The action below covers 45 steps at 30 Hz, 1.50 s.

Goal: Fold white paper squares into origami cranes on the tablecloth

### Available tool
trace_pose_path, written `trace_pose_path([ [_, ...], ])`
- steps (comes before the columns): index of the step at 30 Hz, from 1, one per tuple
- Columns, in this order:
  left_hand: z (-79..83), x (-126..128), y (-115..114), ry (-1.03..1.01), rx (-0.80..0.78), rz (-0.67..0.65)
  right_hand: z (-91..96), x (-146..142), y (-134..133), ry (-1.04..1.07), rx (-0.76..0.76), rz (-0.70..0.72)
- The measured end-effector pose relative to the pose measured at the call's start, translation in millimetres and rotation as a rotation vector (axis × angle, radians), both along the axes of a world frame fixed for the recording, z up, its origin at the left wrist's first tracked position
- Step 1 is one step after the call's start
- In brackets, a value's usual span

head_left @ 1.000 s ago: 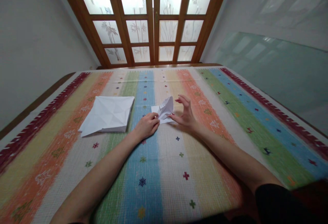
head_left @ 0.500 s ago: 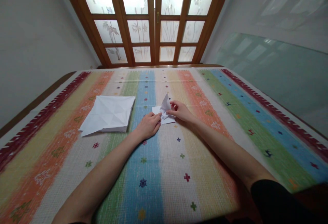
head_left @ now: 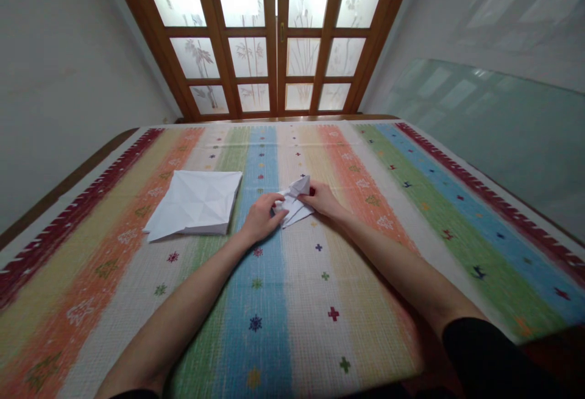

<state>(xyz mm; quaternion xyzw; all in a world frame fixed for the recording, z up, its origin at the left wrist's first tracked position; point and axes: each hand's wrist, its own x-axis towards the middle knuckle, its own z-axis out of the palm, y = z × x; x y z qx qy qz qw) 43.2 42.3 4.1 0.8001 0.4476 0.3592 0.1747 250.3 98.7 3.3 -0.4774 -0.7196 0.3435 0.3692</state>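
A small piece of folded white paper [head_left: 297,209] lies at the middle of the table, with layered flaps and a pointed corner raised at its far right. My right hand [head_left: 323,199] pinches that raised part between thumb and curled fingers. At the paper's left edge is my left hand [head_left: 263,217], its thumb and bent fingers closed loosely around the edge. Fingers hide some of the folds on both sides.
Left of my hands lies a stack of creased white paper sheets [head_left: 198,203]. A striped, patterned tablecloth [head_left: 256,338] covers the table. Beyond the far edge stand wooden doors with glass panes [head_left: 248,56]. A glass panel [head_left: 493,125] is at the right wall.
The folded paper has turned, and its upright flap now sits lower, leaning right. My left hand has shifted from pressing the near-left part to the left edge, its fingers lifted more.
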Motion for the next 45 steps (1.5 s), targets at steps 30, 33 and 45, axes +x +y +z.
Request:
trace_pose_path([
  [30,8.4,27.2,10.3,-0.408,-0.311,0.156,14.5,-9.0,-23.3,0.422,-0.131,0.095],
  [33,9.7,29.6,9.7,-0.499,-0.357,0.12,14.2,-12.9,-25.3,0.508,-0.193,0.09],
  [45,17.3,33.4,8.8,-0.803,-0.427,0.086,10.6,-17.8,-37.2,0.576,-0.382,0.208],
])
